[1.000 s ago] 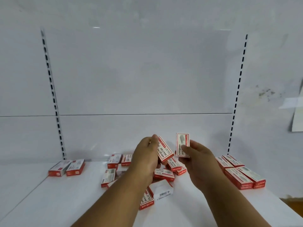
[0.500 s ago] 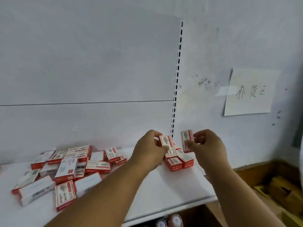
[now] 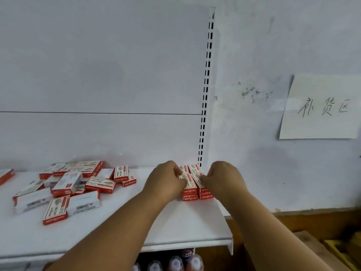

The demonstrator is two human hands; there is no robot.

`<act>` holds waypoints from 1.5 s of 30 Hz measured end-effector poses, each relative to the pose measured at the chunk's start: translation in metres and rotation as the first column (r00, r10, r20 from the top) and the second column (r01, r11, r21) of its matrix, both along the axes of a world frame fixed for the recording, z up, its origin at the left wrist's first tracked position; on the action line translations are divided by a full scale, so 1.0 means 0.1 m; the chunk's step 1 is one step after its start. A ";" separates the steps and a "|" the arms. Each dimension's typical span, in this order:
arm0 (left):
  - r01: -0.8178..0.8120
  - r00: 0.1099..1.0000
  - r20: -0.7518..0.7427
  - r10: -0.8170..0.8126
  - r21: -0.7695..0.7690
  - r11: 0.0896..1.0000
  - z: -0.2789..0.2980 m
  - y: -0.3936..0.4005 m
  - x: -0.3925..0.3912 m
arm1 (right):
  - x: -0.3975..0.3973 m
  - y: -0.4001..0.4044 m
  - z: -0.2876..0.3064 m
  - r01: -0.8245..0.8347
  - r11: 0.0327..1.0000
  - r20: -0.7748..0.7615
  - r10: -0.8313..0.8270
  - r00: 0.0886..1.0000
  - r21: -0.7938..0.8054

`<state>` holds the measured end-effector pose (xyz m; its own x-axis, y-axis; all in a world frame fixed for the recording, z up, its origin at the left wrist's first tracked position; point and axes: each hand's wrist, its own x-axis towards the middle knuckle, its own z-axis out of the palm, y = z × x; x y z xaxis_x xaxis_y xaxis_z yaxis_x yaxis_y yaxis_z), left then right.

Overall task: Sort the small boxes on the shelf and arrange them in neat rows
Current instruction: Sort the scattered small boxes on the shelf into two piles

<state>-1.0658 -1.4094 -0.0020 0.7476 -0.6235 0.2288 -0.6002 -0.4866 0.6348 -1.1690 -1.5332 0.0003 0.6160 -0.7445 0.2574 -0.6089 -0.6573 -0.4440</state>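
Note:
Small red-and-white boxes lie on a white shelf [image 3: 185, 227]. At its right end, stacked boxes [image 3: 192, 194] stand in two side-by-side rows against the back wall. My left hand [image 3: 166, 178] holds a box [image 3: 188, 181] on top of the left front stack. My right hand [image 3: 222, 178] holds another box [image 3: 199, 179] on top of the right front stack. Both hands have curled fingers and partly hide the boxes. A loose pile of boxes [image 3: 68, 184] lies jumbled at the shelf's left.
A slotted upright rail [image 3: 206, 90] runs up the back wall just behind the stacks. A paper note with handwriting [image 3: 320, 107] hangs on the wall at right. Bottle caps [image 3: 175, 263] show below the shelf's front edge. Wooden crates [image 3: 332, 249] sit at lower right.
Both hands went from holding two boxes up in the air to lowering them onto the stacks at the shelf's right end. The view swung right, so the pile now lies at left.

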 end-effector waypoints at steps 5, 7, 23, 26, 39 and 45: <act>0.036 0.999 0.040 -0.035 -0.030 0.999 0.06 0.05 -0.01 | 0.04 0.04 0.01 -0.074 0.996 0.115 0.079 0.990 -0.048; 0.040 0.998 0.060 -0.037 -0.046 0.998 0.10 0.13 0.03 | 0.10 0.10 0.04 -0.113 0.990 0.155 0.124 0.980 -0.080; -0.076 0.940 0.331 -0.080 0.434 0.898 0.24 1.62 1.42 | 1.76 1.31 0.01 -0.260 0.966 -0.105 0.256 0.961 -0.018; 0.019 0.941 0.301 -0.158 0.419 0.908 0.19 1.66 1.56 | 1.98 1.37 -0.05 -0.174 0.984 -0.261 0.159 0.952 -0.033; 0.216 0.973 -0.039 -0.228 -0.203 0.955 0.38 1.64 1.66 | 1.40 1.72 0.32 -0.329 0.770 0.726 -0.240 0.644 0.547; 0.306 0.884 -0.225 -0.409 -0.383 0.872 0.63 1.44 1.30 | 0.93 1.69 0.70 -0.190 0.918 0.731 -0.138 0.669 0.348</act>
<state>-0.9360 -1.2654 0.0613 0.5509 -0.7878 0.2755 -0.4554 -0.0071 0.8903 -1.0761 -1.3639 0.0699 0.3684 -0.8644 0.3423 0.0370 -0.3543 -0.9344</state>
